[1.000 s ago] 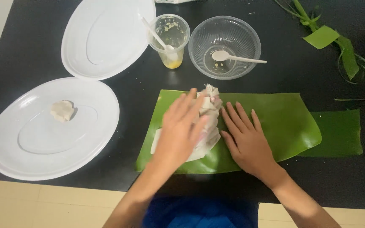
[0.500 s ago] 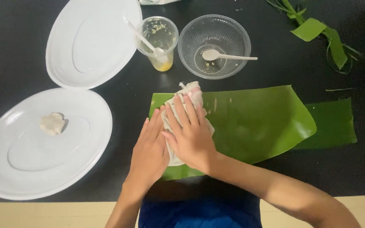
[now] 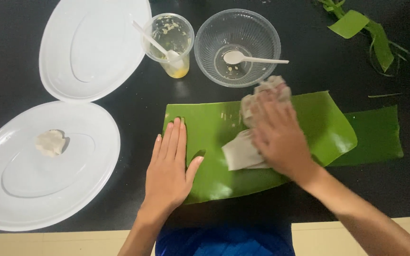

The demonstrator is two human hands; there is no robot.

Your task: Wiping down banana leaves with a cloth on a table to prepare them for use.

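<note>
A large green banana leaf (image 3: 214, 137) lies flat on the black table. My left hand (image 3: 169, 166) presses palm-down on the leaf's left end, fingers together, holding nothing. My right hand (image 3: 278, 135) lies flat on a crumpled pale cloth (image 3: 240, 154) in the middle of the leaf; the hand is motion-blurred. Part of the cloth sticks out beyond the fingertips and near the wrist side.
Two white oval plates sit at left; the near plate (image 3: 20, 194) carries a small pale lump (image 3: 50, 142), the far plate (image 3: 91, 42) is bare. A clear cup (image 3: 169, 42) with a spoon and a clear bowl (image 3: 237, 47) with a white spoon stand behind the leaf. Leaf scraps (image 3: 357, 23) lie far right.
My right hand has slid the cloth rightward across the leaf. My left hand has come off the cloth and now rests on the leaf's left end.
</note>
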